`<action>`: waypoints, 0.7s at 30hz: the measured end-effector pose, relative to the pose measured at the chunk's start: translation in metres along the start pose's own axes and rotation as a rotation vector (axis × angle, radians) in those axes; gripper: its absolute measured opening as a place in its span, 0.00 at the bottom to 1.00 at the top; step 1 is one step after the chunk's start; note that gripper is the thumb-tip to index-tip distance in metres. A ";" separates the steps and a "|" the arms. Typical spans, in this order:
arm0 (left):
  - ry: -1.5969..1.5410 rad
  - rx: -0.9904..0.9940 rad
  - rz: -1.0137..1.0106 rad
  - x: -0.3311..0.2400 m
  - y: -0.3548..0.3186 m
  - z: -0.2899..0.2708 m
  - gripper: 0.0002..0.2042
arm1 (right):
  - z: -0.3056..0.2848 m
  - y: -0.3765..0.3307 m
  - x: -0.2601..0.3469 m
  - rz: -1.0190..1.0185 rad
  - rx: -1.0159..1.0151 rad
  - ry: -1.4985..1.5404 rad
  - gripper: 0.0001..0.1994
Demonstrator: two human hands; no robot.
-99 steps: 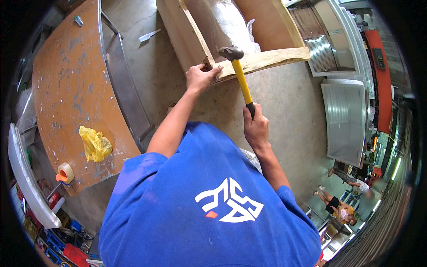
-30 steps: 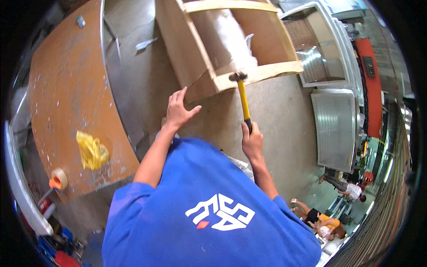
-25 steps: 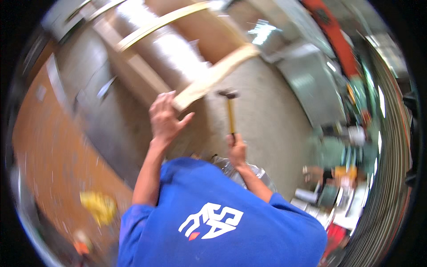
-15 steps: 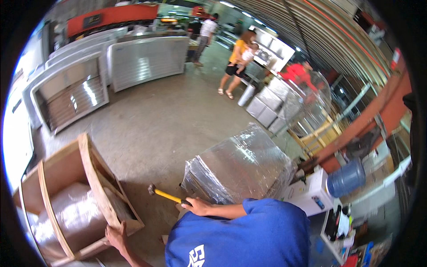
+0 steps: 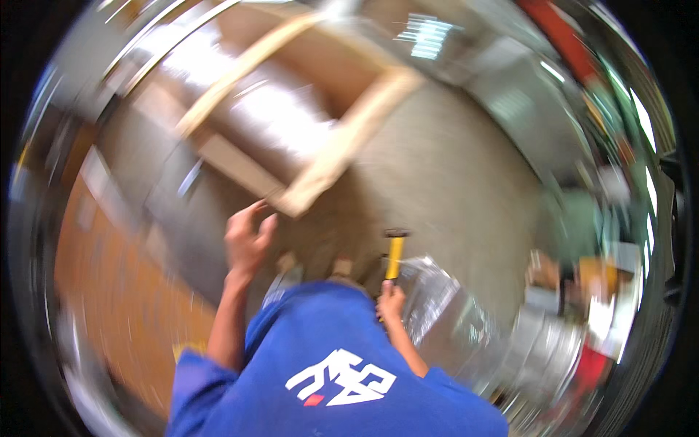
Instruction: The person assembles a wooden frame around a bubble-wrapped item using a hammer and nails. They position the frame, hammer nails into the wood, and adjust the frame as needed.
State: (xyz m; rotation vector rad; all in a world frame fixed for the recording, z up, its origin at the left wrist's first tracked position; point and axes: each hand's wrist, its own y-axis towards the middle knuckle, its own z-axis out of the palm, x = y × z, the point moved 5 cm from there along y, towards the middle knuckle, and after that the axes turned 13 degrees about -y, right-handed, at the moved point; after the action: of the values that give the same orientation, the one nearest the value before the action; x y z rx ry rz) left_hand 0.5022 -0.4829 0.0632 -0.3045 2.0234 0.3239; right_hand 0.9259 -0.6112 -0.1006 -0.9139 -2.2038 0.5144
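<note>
My right hand [image 5: 391, 300] is closed around the black grip of a hammer [image 5: 395, 256] with a yellow handle, its head pointing away from me. My left hand [image 5: 249, 239] is raised with thumb and fingers apart, just short of the near corner of a wooden crate [image 5: 348, 149]; it seems to hold nothing. Inside the crate's slats lies a shiny, plastic-wrapped rounded object [image 5: 280, 113]. The picture is smeared by motion, so finer detail is lost.
A plastic-wrapped box [image 5: 437, 298] stands close by my right hand. Brown sheet material [image 5: 109, 291] lies at the left. Wrapped panels [image 5: 510, 109] lean at the far right, and blurred boxes [image 5: 553, 320] sit further right. Concrete floor [image 5: 437, 175] spreads beyond the crate.
My left hand has come off the crate's slat and opened. The view has swung left, so the crate now appears ahead. The hammer stays in my right hand, now pointing ahead.
</note>
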 end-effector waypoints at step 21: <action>0.687 -1.277 -0.616 0.148 -0.373 -0.111 0.13 | 0.025 0.162 0.018 -0.293 0.298 -0.758 0.34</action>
State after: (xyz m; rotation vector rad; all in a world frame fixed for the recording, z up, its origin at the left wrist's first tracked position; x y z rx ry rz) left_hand 0.4750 -0.8809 -0.0560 -1.9816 1.9255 1.1986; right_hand 0.9733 -0.4907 -0.2033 -0.2294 -2.7459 1.1447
